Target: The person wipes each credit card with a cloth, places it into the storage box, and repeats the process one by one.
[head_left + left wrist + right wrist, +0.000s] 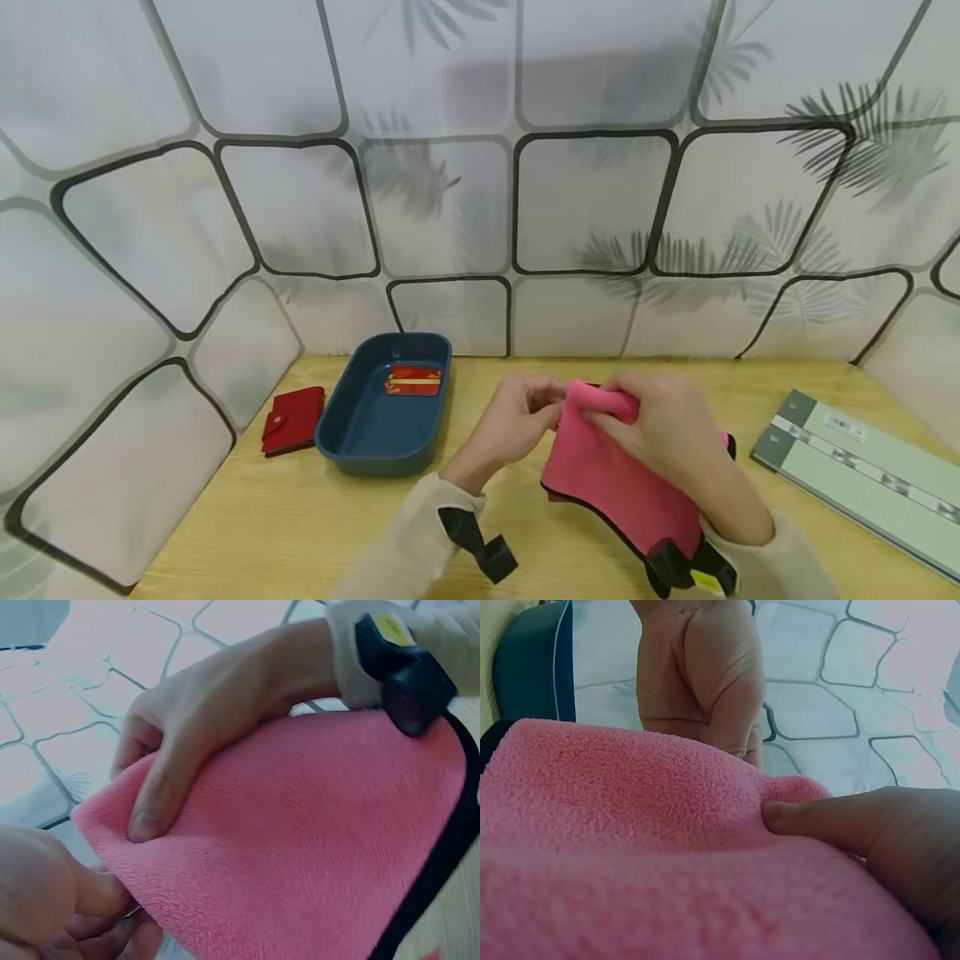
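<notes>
A fuzzy pink cloth (600,467) with black edging hangs between both hands above the table. My right hand (667,425) grips its upper part; in the left wrist view that hand's thumb (154,806) presses into the cloth near a corner, the other fingers behind it. My left hand (517,417) is at the cloth's upper left edge, thumb and fingers curled together there. Seen from the left wrist, the left fingers (105,900) meet the edge and are partly hidden by it. Part of a red object (555,496) peeks out below the cloth, mostly covered.
To the left, a blue tray (375,467) holds a red and gold card (414,381). Beside it lies a small red wallet with a snap (294,419). A pale green album-like book (870,475) lies at the right. A patterned curtain (450,208) closes off the back.
</notes>
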`<state>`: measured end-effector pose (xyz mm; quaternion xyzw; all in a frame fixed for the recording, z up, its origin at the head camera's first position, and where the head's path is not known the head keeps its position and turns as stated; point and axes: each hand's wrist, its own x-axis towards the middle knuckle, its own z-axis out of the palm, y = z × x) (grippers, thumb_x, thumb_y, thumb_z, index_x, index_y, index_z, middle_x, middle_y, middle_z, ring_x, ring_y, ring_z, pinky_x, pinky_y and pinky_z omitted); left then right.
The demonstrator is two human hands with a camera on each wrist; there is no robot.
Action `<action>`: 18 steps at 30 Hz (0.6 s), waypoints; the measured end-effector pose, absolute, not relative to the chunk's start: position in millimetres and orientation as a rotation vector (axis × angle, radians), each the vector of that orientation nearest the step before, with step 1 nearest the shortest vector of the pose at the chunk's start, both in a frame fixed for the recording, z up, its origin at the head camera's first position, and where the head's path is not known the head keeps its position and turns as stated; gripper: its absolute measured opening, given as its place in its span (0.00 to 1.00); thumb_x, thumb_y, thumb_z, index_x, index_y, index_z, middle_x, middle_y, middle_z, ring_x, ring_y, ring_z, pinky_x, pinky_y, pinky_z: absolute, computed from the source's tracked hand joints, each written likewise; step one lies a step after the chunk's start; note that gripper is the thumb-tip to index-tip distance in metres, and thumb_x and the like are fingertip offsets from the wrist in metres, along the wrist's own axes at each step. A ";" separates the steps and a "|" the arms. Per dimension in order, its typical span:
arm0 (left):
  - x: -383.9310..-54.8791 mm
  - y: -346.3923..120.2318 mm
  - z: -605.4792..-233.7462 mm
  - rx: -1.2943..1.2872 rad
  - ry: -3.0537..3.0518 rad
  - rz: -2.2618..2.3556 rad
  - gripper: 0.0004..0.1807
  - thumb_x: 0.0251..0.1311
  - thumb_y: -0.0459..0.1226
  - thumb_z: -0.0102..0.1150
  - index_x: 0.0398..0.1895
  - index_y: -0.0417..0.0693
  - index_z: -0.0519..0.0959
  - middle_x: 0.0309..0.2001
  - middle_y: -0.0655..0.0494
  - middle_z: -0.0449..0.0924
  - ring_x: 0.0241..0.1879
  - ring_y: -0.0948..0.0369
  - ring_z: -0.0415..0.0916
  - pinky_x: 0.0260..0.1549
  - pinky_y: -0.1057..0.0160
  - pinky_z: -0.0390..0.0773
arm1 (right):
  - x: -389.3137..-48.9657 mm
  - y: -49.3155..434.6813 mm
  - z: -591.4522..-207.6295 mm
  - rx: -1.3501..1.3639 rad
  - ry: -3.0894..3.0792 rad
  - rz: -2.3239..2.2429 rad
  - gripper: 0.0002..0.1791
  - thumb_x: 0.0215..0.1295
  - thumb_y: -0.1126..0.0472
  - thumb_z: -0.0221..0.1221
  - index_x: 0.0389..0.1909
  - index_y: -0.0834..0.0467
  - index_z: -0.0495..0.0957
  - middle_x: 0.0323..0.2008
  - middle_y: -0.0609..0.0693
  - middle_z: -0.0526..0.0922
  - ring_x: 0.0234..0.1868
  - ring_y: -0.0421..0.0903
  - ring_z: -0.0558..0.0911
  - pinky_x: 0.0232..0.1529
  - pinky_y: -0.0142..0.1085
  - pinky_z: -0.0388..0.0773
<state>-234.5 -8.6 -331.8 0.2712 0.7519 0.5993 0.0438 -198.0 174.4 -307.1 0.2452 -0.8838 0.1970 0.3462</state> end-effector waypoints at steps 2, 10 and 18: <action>-233.0 -7.2 -335.0 0.823 2.325 1.835 0.11 0.65 0.26 0.53 0.46 0.37 0.82 0.38 0.41 0.84 0.26 0.67 0.75 0.27 0.72 0.76 | -197.3 173.9 -308.9 0.606 -2.326 0.523 0.14 0.41 0.56 0.76 0.21 0.51 0.78 0.12 0.37 0.66 0.15 0.32 0.60 0.17 0.27 0.58; -233.2 -1.1 -335.9 0.768 2.401 1.876 0.10 0.64 0.25 0.53 0.42 0.38 0.83 0.35 0.43 0.85 0.27 0.66 0.76 0.30 0.69 0.78 | -199.0 175.9 -308.3 0.547 -2.393 0.584 0.16 0.44 0.60 0.74 0.28 0.53 0.75 0.14 0.41 0.67 0.15 0.36 0.61 0.17 0.29 0.59; -233.7 0.0 -339.1 0.676 2.403 1.897 0.09 0.64 0.25 0.53 0.40 0.38 0.82 0.31 0.43 0.83 0.25 0.65 0.75 0.26 0.64 0.78 | -198.0 174.9 -307.6 0.475 -2.470 0.592 0.15 0.46 0.62 0.72 0.29 0.54 0.74 0.15 0.43 0.70 0.17 0.39 0.65 0.20 0.32 0.62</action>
